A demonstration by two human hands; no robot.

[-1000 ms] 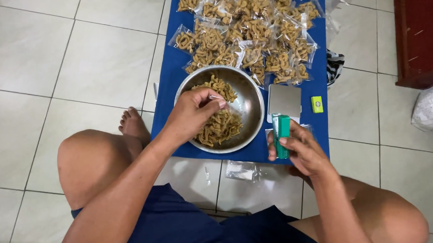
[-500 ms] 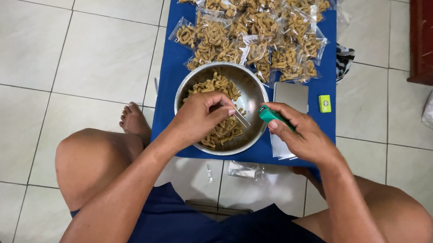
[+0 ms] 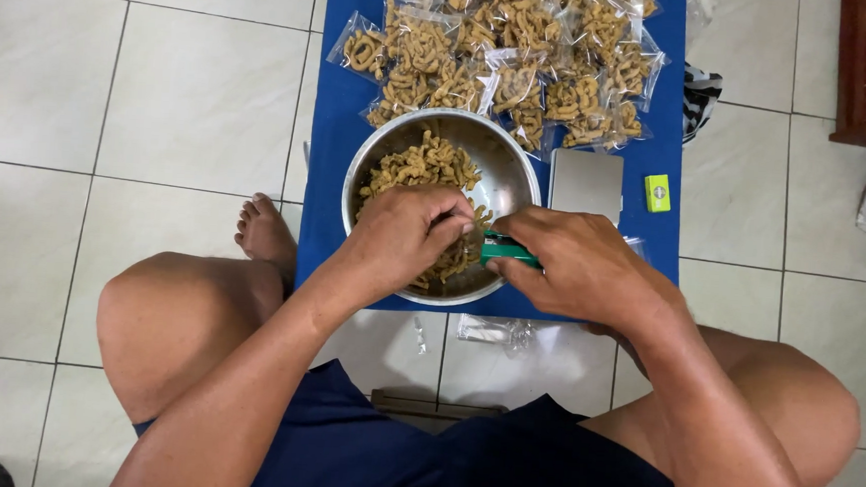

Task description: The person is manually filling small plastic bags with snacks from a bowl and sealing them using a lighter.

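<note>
the green tool (image 3: 506, 249) is lying nearly level, its long axis running left to right and its free end pointing toward the left hand (image 3: 406, 234). it is slim and bright green, sitting over the steel bowl's (image 3: 517, 173) near rim. the right hand (image 3: 584, 266) is gripping it with fingers curled shut; the left hand's fingers are pinching together over the brown snacks (image 3: 420, 164).

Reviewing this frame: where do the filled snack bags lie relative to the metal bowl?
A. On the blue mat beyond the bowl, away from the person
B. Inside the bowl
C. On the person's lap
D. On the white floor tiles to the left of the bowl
A: the clear snack bags are heaped on the blue mat on the far side of the metal bowl, while both hands work over the bowl nearer the person.
</note>
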